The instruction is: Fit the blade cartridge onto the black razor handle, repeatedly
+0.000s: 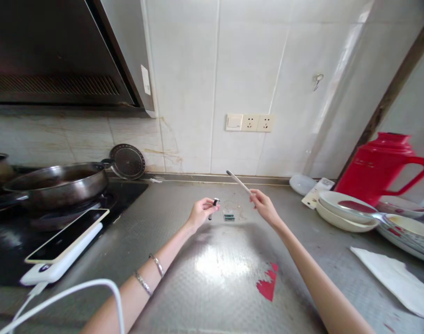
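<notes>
Left of the small packet (229, 217), the left hand (199, 214) pinches a small black piece (215, 202) in its fingertips, probably because it is too slight for a fuller grip. The packet itself lies flat on the bench (177, 283), seemingly kept within easy reach of both hands, while right of it the right hand (264, 207) grips a slim stick (240, 182) by one end, apparently leaving its dark tip free.

And the left hand (199, 214) hides part of a small dark item (215, 202), too tiny to name; the range hood (55, 51) runs off the left edge, the white cable (90, 283) off the bottom!
</notes>
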`<action>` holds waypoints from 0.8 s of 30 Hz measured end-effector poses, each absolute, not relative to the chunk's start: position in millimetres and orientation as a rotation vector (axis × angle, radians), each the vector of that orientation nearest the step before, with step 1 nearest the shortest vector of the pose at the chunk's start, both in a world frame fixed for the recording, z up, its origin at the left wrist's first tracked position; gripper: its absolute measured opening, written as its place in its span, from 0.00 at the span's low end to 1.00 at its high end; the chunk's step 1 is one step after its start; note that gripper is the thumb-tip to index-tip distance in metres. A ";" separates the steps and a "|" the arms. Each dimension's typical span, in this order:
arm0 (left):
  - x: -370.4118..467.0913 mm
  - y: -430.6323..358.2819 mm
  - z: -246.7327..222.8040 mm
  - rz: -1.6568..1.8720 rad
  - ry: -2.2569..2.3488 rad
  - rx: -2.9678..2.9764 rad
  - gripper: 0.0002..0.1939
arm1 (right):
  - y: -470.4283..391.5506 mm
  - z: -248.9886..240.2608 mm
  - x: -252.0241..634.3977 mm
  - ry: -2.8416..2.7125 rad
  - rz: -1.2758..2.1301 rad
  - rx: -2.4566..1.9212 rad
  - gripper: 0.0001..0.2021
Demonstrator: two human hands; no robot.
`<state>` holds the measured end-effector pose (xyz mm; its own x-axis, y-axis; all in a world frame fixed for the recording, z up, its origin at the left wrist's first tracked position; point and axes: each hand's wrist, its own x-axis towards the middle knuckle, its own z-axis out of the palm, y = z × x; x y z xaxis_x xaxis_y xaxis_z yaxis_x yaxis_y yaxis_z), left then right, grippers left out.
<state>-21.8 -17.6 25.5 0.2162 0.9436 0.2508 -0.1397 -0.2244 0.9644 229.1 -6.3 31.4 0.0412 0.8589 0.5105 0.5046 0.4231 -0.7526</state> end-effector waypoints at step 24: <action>-21.1 -19.9 23.7 1.247 0.874 1.436 0.10 | -26.7 46.7 220.5 -1.862 0.254 -1.207 0.18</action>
<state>-21.1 -19.9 23.7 0.2065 0.9457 0.2511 -0.0871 -0.2379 0.9674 220.5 -26.7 46.7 -0.1433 0.8176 0.5577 0.6380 0.5071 -0.5794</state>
